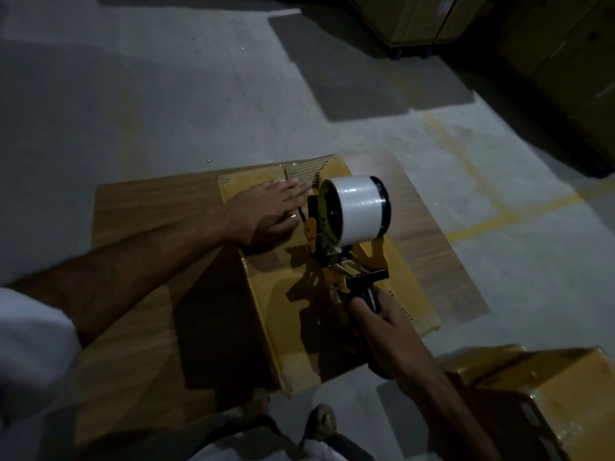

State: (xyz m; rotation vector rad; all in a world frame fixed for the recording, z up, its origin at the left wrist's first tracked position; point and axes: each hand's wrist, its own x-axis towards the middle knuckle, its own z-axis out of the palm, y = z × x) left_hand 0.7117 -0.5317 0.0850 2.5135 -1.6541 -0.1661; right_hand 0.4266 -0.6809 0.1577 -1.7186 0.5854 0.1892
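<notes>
Right hand [379,316] was curled round the dark handle of a tape dispenser [332,257], a black-and-yellow frame carrying a full white tape roll [361,211], which stood on the middle of a flattened yellow carton [299,331]. The left hand [269,214] lay flat with fingers spread, pressing the carton's far end just beside the roll. Dispenser judged rigid and top-heavy, best taken by its handle; carton judged light and stiff. Marks on the roll's yellow side plate were too blurred to read.
</notes>
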